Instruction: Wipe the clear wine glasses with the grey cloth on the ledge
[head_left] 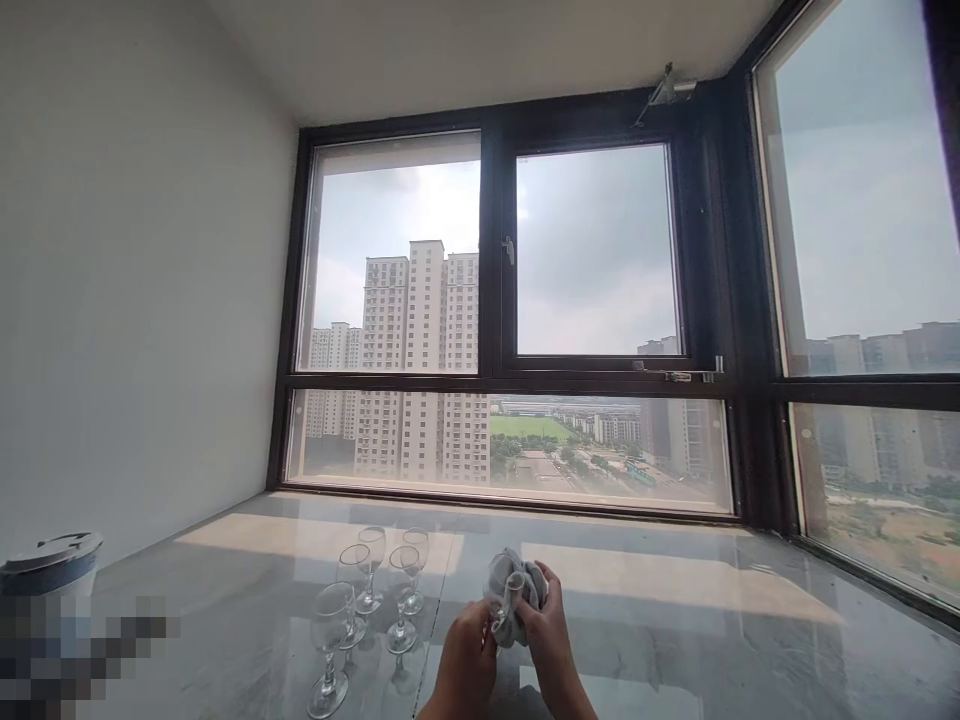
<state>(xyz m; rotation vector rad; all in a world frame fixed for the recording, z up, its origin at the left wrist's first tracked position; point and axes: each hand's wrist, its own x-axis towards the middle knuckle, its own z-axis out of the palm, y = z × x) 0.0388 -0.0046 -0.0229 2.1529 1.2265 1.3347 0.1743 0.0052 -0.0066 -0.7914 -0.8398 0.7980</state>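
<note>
A grey cloth (513, 612) is bunched between my two hands above the pale marble-like surface. My right hand (551, 622) is closed on the cloth from the right, its thumb pressed into the folds. My left hand (468, 640) has its fingers curled below the cloth's left side, around what looks like the stem of a wine glass. The cloth and fingers cover most of that glass. To the left of my hands, several clear stemmed wine glasses (330, 612) stand upright in two rows, apart from my left hand.
The glossy grey-white ledge (675, 620) reaches back to a dark-framed window (491, 300). A white tub with a blue band (52, 570) stands at the far left near the wall (135, 300), partly behind a pixelated patch. More window panes rise on the right.
</note>
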